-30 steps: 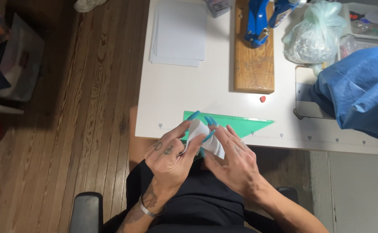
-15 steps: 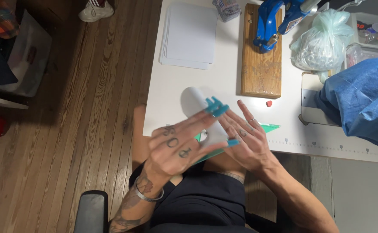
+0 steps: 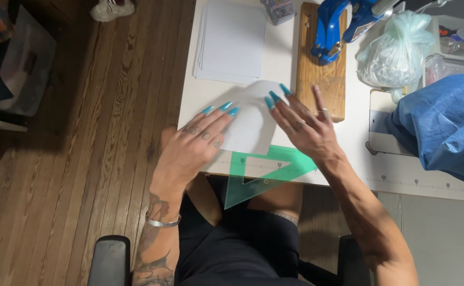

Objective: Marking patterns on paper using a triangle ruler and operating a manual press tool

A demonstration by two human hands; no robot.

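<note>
Right now both hands are lying flat and open on a white sheet of paper [image 3: 250, 119] near the front edge of the white desk [image 3: 348, 143], fingers spread, pressing it down rather than gripping it. The left hand [image 3: 195, 143] is covering the sheet's left side, its teal-nailed fingertips pointing up and to the right. The right hand [image 3: 303, 127] is resting on the sheet's right corner, a ring showing on one finger, its outer fingers reaching just beside a wooden board [image 3: 322, 69] that is carrying a blue tool [image 3: 340, 24]. A green transparent set square [image 3: 263, 172] is lying partly under the paper's lower edge and is sticking out past the desk toward the person's lap. A stack of white paper [image 3: 232, 42] is sitting farther back, and a knotted plastic bag [image 3: 396, 53] and blue fabric [image 3: 443, 127] are lying to the right.
</note>
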